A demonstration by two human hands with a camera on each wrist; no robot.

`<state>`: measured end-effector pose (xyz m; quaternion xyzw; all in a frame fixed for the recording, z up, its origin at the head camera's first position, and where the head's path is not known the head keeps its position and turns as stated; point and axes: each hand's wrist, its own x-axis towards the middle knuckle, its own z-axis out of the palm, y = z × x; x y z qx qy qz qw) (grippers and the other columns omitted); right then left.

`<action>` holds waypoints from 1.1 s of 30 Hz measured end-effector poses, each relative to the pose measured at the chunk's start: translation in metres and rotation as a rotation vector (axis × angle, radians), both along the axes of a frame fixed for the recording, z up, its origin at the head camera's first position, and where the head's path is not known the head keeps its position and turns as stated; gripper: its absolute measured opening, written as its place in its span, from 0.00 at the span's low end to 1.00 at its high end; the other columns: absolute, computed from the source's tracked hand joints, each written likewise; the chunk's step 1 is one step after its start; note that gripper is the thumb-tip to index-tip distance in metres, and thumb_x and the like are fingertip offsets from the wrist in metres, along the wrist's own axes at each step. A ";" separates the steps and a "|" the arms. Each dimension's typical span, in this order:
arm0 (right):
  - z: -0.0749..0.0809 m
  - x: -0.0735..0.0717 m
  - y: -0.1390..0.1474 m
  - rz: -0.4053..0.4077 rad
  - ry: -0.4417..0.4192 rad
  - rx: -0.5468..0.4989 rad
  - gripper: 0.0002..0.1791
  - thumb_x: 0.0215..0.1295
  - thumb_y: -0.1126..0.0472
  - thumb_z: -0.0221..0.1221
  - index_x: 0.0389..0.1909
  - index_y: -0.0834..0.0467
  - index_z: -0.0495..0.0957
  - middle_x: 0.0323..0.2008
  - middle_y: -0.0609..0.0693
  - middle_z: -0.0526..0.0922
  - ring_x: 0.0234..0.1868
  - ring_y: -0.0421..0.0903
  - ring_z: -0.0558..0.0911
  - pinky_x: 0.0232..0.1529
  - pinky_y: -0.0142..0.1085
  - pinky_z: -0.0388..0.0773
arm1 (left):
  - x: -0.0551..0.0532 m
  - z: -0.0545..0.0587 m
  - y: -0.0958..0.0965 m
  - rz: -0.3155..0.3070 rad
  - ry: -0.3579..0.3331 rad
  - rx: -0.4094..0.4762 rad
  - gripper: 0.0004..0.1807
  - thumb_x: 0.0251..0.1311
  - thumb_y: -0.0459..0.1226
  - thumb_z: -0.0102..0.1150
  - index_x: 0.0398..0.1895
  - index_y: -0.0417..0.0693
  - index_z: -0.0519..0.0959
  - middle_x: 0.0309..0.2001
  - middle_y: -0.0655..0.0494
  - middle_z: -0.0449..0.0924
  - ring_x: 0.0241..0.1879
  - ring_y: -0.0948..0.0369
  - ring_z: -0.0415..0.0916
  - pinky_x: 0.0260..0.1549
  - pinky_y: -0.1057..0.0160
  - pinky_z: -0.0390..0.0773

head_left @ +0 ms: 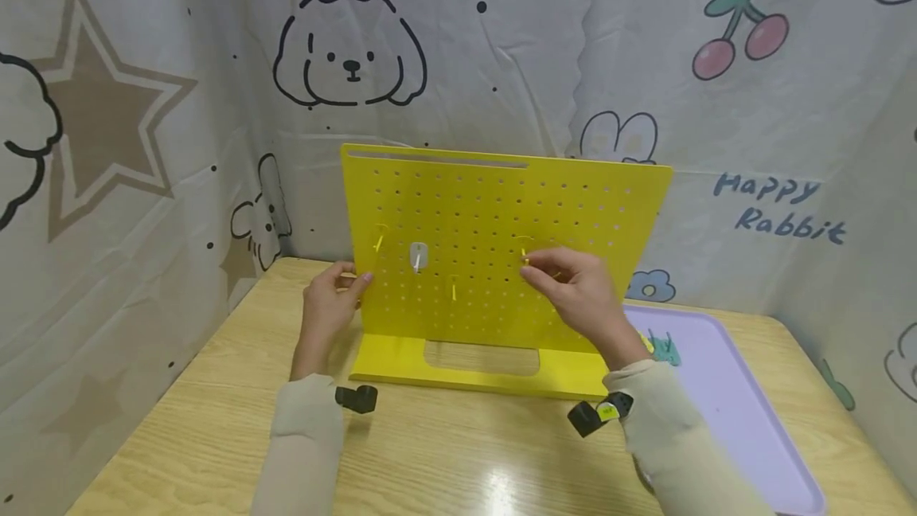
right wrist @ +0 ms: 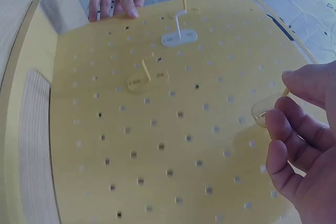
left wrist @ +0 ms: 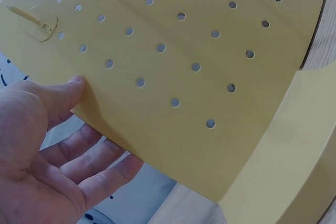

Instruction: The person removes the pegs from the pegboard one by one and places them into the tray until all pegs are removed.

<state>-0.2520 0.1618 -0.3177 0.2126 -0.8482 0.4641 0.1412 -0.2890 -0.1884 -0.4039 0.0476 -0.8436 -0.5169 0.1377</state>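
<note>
A yellow pegboard [head_left: 487, 197] stands on its base on the table. My left hand [head_left: 331, 299] grips its left edge, thumb on the front face and fingers at the edge and behind it. On the board's right half, my right hand [head_left: 576, 293] pinches a yellow hook [head_left: 524, 253] between thumb and fingers. That hook's oval backplate [right wrist: 260, 113] lies against the board in the right wrist view. Left of it, the board carries a white hook [head_left: 419, 256], a yellow hook [head_left: 379, 241] near the left edge, and a lower yellow hook [head_left: 454, 288].
On the right, a lilac tray [head_left: 723, 396] lies partly behind my right forearm. A green hook piece [head_left: 665, 349] rests on it, with something yellow partly hidden alongside. A printed curtain [head_left: 501, 46] hangs close behind the wooden table [head_left: 430, 452].
</note>
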 end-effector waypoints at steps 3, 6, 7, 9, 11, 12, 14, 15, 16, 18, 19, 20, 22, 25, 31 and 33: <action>-0.004 0.006 0.014 -0.024 -0.008 0.000 0.14 0.69 0.56 0.64 0.48 0.62 0.85 0.42 0.51 0.87 0.35 0.48 0.80 0.32 0.34 0.81 | 0.000 0.000 0.000 0.001 0.001 0.001 0.17 0.70 0.45 0.61 0.52 0.43 0.78 0.47 0.42 0.82 0.44 0.49 0.82 0.38 0.59 0.86; -0.008 0.012 0.028 -0.053 -0.012 0.008 0.14 0.69 0.56 0.64 0.47 0.62 0.85 0.43 0.51 0.86 0.37 0.48 0.81 0.33 0.33 0.81 | 0.001 0.000 0.000 0.003 -0.008 0.008 0.17 0.70 0.45 0.61 0.52 0.43 0.78 0.48 0.42 0.82 0.45 0.48 0.82 0.39 0.59 0.86; -0.010 0.013 0.033 -0.066 -0.005 0.015 0.14 0.69 0.56 0.65 0.47 0.62 0.85 0.43 0.51 0.86 0.37 0.47 0.81 0.33 0.32 0.81 | 0.001 0.000 0.001 0.003 -0.011 0.010 0.17 0.70 0.45 0.61 0.52 0.43 0.78 0.48 0.42 0.82 0.45 0.48 0.82 0.39 0.59 0.86; -0.013 0.016 0.043 -0.090 0.022 0.033 0.13 0.69 0.57 0.65 0.46 0.61 0.85 0.42 0.51 0.87 0.36 0.46 0.82 0.33 0.31 0.81 | 0.002 0.000 0.000 0.001 -0.014 0.011 0.17 0.70 0.45 0.61 0.53 0.43 0.78 0.49 0.42 0.81 0.46 0.48 0.82 0.40 0.58 0.86; -0.015 0.019 0.053 -0.109 0.052 0.045 0.11 0.68 0.59 0.65 0.45 0.61 0.85 0.41 0.51 0.87 0.36 0.45 0.82 0.33 0.30 0.81 | 0.002 0.000 0.001 -0.002 -0.014 0.010 0.18 0.70 0.45 0.61 0.54 0.43 0.78 0.49 0.42 0.81 0.46 0.48 0.82 0.40 0.58 0.86; -0.016 0.020 0.057 -0.122 0.070 0.055 0.10 0.68 0.60 0.66 0.45 0.62 0.85 0.40 0.51 0.87 0.36 0.43 0.82 0.33 0.29 0.81 | 0.002 0.001 0.001 -0.002 -0.012 0.008 0.18 0.70 0.45 0.61 0.54 0.43 0.78 0.49 0.41 0.81 0.46 0.48 0.82 0.40 0.58 0.86; -0.019 0.023 0.066 -0.146 0.091 0.070 0.10 0.68 0.61 0.66 0.45 0.62 0.85 0.39 0.51 0.87 0.35 0.42 0.81 0.34 0.27 0.80 | 0.002 0.001 0.001 -0.003 -0.006 0.006 0.17 0.70 0.45 0.61 0.53 0.43 0.78 0.48 0.41 0.82 0.45 0.48 0.82 0.40 0.58 0.86; -0.019 0.024 0.070 -0.161 0.092 0.077 0.10 0.68 0.61 0.65 0.45 0.62 0.85 0.39 0.51 0.87 0.35 0.41 0.81 0.34 0.26 0.80 | 0.002 0.001 0.001 -0.002 -0.003 0.005 0.17 0.70 0.45 0.61 0.53 0.43 0.78 0.48 0.41 0.82 0.45 0.48 0.82 0.40 0.58 0.86; -0.019 0.026 0.074 -0.174 0.088 0.082 0.09 0.68 0.62 0.65 0.44 0.62 0.85 0.39 0.51 0.87 0.36 0.41 0.81 0.34 0.26 0.79 | 0.002 0.001 0.001 -0.002 -0.002 0.005 0.17 0.70 0.45 0.61 0.53 0.43 0.78 0.48 0.41 0.82 0.45 0.48 0.82 0.40 0.58 0.86; -0.021 0.030 0.081 -0.207 0.077 0.104 0.10 0.68 0.61 0.65 0.45 0.62 0.85 0.39 0.52 0.87 0.36 0.40 0.80 0.34 0.25 0.79 | 0.001 0.001 0.001 -0.002 0.000 0.005 0.17 0.70 0.45 0.61 0.53 0.43 0.78 0.48 0.42 0.82 0.45 0.48 0.82 0.39 0.58 0.86; -0.021 0.032 0.085 -0.220 0.074 0.115 0.10 0.68 0.60 0.65 0.45 0.62 0.85 0.39 0.52 0.87 0.36 0.40 0.80 0.34 0.25 0.79 | 0.002 0.000 0.001 -0.002 0.000 0.007 0.17 0.70 0.45 0.61 0.53 0.43 0.78 0.48 0.42 0.82 0.45 0.48 0.82 0.39 0.58 0.86; -0.022 0.033 0.088 -0.231 0.071 0.124 0.10 0.68 0.60 0.65 0.45 0.62 0.85 0.39 0.52 0.87 0.36 0.40 0.79 0.34 0.26 0.79 | 0.002 0.000 0.001 -0.002 0.001 0.008 0.17 0.70 0.45 0.61 0.53 0.43 0.78 0.48 0.42 0.82 0.44 0.48 0.82 0.39 0.58 0.86; -0.024 0.036 0.096 -0.259 0.071 0.140 0.11 0.68 0.60 0.66 0.46 0.62 0.85 0.39 0.52 0.87 0.36 0.40 0.79 0.34 0.25 0.78 | 0.001 0.000 0.001 -0.003 0.002 0.011 0.17 0.70 0.45 0.61 0.53 0.43 0.78 0.47 0.42 0.82 0.44 0.48 0.82 0.39 0.58 0.86; -0.028 0.040 0.108 -0.306 0.059 0.169 0.11 0.68 0.59 0.65 0.46 0.61 0.85 0.40 0.53 0.86 0.36 0.41 0.79 0.33 0.23 0.77 | 0.001 0.000 0.000 -0.006 0.008 0.012 0.17 0.69 0.45 0.62 0.52 0.43 0.79 0.47 0.42 0.82 0.43 0.48 0.83 0.39 0.59 0.86; -0.036 0.043 0.133 -0.400 -0.054 0.212 0.17 0.71 0.54 0.62 0.51 0.62 0.83 0.44 0.57 0.84 0.41 0.49 0.76 0.32 0.24 0.75 | 0.001 0.000 -0.001 -0.010 0.015 0.003 0.17 0.70 0.45 0.61 0.53 0.42 0.78 0.47 0.41 0.82 0.44 0.47 0.83 0.39 0.58 0.86; -0.040 0.043 0.141 -0.419 -0.080 0.225 0.18 0.71 0.53 0.62 0.52 0.63 0.83 0.45 0.58 0.84 0.42 0.51 0.75 0.31 0.26 0.76 | 0.001 0.000 -0.001 -0.010 0.014 0.002 0.17 0.70 0.45 0.61 0.53 0.42 0.78 0.47 0.40 0.82 0.44 0.47 0.82 0.39 0.58 0.86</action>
